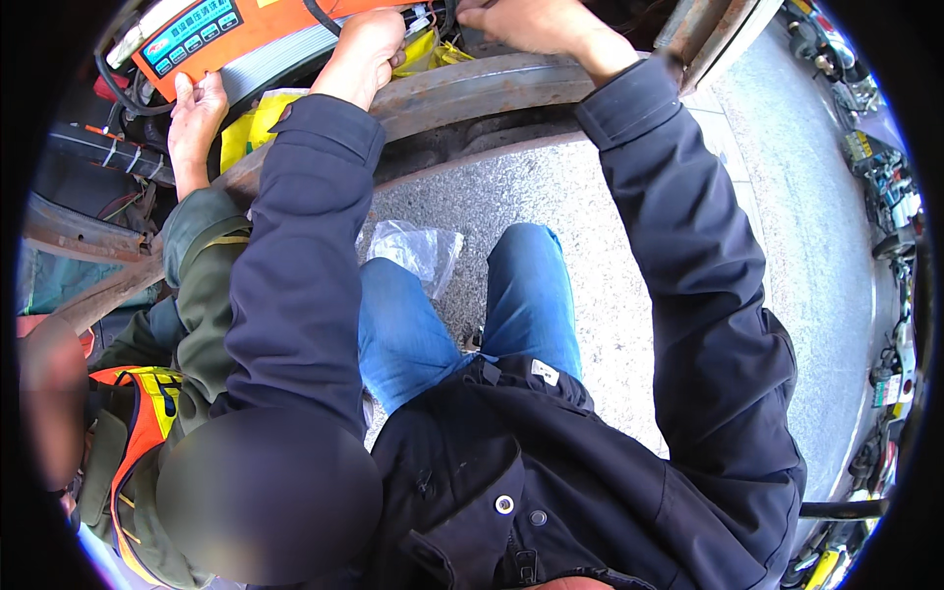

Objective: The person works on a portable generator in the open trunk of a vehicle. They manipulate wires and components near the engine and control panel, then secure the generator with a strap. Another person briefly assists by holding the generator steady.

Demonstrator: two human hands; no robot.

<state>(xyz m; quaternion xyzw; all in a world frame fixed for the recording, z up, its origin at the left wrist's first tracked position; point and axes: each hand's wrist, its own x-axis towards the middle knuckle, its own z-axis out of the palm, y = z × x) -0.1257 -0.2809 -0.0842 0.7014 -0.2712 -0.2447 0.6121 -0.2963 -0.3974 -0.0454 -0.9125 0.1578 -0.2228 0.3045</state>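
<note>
An orange box-shaped machine [265, 28] with a blue label panel and a ribbed silver side lies at the top left. My left hand [369, 47] is at its right end, the fingers curled inward beside a black cable [323, 16]; what they grip is hidden. To the right, my right hand [526, 24] reaches to the picture's top edge, its fingers drawn together near dark cabling; I cannot make out what is in them. A co-worker's hand [197, 120] touches the machine's lower left edge. Yellow material [258, 126] shows beneath the machine.
A rusty curved metal beam [482, 93] runs below my hands, meeting an upright metal post [723, 39] at right. Clear plastic film [418, 254] lies on the ground by my knees. A co-worker in an orange and yellow vest [147, 423] is close at my left. Parked two-wheelers [885, 187] line the far right.
</note>
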